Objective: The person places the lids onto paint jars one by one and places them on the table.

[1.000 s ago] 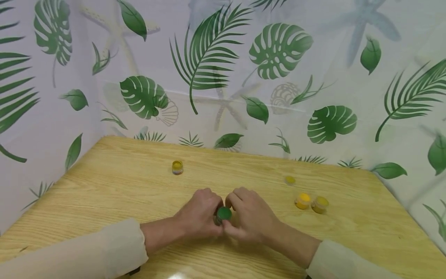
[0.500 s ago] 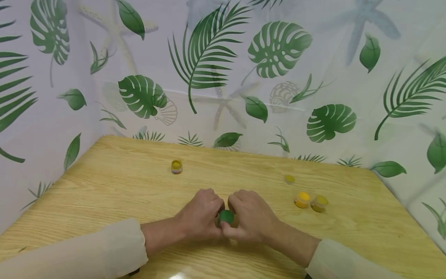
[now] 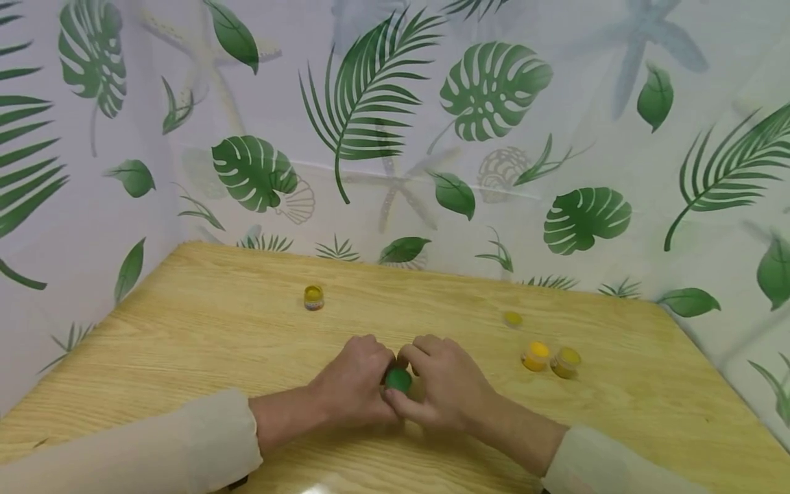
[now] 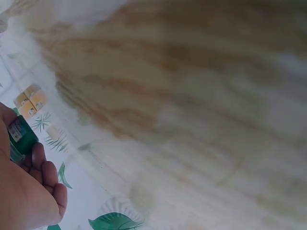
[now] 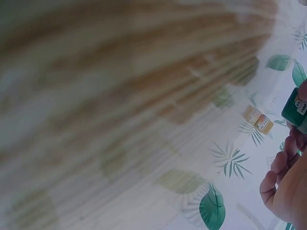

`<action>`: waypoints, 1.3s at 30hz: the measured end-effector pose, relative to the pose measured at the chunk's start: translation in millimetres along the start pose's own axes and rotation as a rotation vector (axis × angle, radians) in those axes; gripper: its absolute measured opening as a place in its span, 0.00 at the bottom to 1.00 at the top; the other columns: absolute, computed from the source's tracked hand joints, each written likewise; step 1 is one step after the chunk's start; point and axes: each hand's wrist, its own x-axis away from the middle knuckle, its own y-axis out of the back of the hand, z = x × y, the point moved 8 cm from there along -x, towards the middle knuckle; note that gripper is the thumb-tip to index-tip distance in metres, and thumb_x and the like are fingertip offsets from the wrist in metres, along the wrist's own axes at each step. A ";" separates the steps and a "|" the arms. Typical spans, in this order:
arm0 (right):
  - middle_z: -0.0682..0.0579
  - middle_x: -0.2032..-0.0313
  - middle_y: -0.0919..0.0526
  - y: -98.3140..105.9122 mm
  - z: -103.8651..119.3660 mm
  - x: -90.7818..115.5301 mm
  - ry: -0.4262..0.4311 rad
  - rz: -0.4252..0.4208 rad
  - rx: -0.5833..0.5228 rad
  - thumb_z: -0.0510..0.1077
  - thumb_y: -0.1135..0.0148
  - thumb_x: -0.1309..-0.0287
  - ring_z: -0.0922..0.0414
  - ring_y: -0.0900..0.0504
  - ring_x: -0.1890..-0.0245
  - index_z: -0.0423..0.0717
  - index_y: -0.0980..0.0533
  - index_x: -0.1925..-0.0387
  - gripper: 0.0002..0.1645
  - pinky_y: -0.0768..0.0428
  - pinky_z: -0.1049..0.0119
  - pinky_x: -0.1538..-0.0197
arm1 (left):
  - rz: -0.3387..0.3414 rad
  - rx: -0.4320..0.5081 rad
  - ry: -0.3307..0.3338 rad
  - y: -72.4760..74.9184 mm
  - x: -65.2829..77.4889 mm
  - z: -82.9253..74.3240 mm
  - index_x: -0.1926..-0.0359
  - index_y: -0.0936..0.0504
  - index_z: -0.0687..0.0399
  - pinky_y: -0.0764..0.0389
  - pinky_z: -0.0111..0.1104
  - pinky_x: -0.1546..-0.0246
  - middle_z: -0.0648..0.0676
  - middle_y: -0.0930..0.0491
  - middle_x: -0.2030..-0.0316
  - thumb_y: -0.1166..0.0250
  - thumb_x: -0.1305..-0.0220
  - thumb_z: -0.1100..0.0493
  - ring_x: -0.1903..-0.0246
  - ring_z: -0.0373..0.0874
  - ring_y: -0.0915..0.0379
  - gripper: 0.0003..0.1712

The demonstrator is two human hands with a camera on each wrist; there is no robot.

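Observation:
A small jar with green contents and a label (image 3: 398, 380) is held between both hands just above or on the table, its round green top facing up. My left hand (image 3: 354, 381) grips it from the left with curled fingers. From the right, my right hand (image 3: 447, 384) holds it too, the thumb lying across the front of its top. In the left wrist view the green jar (image 4: 21, 135) shows its label beside the curled fingers. The right wrist view catches only part of the jar (image 5: 293, 109) at the edge. Whether its lid turns cannot be told.
A small uncovered yellow jar (image 3: 313, 298) stands at the back left of the wooden table (image 3: 204, 343). To the right are an orange-yellow jar (image 3: 535, 357), a mustard-yellow jar (image 3: 566, 362) and a flat yellow lid-like disc (image 3: 512, 319). A leaf-patterned cloth (image 3: 395, 206) hangs behind.
Both hands stay in nearly the same place around the green jar. My right thumb has slid slightly left across it, and the jar has shifted a little in the grip.

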 end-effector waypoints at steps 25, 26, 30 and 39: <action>0.63 0.85 0.40 5.0 13.3 -0.4 0.115 -0.056 0.178 0.57 0.36 0.53 0.65 0.42 0.82 0.54 0.37 0.87 0.23 0.45 0.73 0.72 | 0.010 -0.049 -0.080 -7.7 0.9 -4.6 0.83 0.27 0.48 0.40 0.22 0.72 0.40 0.32 0.86 0.27 0.59 0.48 0.81 0.30 0.45 0.17; 0.63 0.85 0.40 4.1 11.6 -1.2 0.102 -0.031 0.179 0.57 0.36 0.52 0.66 0.43 0.82 0.54 0.37 0.87 0.23 0.45 0.73 0.72 | 0.021 -0.030 -0.071 -8.2 -0.1 -3.2 0.83 0.27 0.48 0.39 0.21 0.72 0.40 0.31 0.86 0.26 0.59 0.49 0.81 0.30 0.44 0.17; 0.63 0.85 0.38 0.1 3.6 -2.9 0.044 0.064 0.175 0.57 0.36 0.48 0.66 0.43 0.83 0.55 0.36 0.87 0.24 0.45 0.73 0.72 | 0.085 0.060 -0.041 -12.2 -3.2 2.3 0.81 0.24 0.49 0.38 0.21 0.71 0.40 0.30 0.85 0.26 0.57 0.53 0.79 0.30 0.43 0.13; 0.64 0.85 0.42 2.6 -8.0 0.1 0.032 0.081 0.199 0.58 0.35 0.50 0.67 0.44 0.83 0.56 0.39 0.88 0.25 0.43 0.72 0.72 | 0.135 0.057 0.019 -9.6 1.2 10.9 0.69 0.14 0.59 0.25 0.32 0.59 0.47 0.18 0.76 0.30 0.51 0.51 0.70 0.37 0.28 0.15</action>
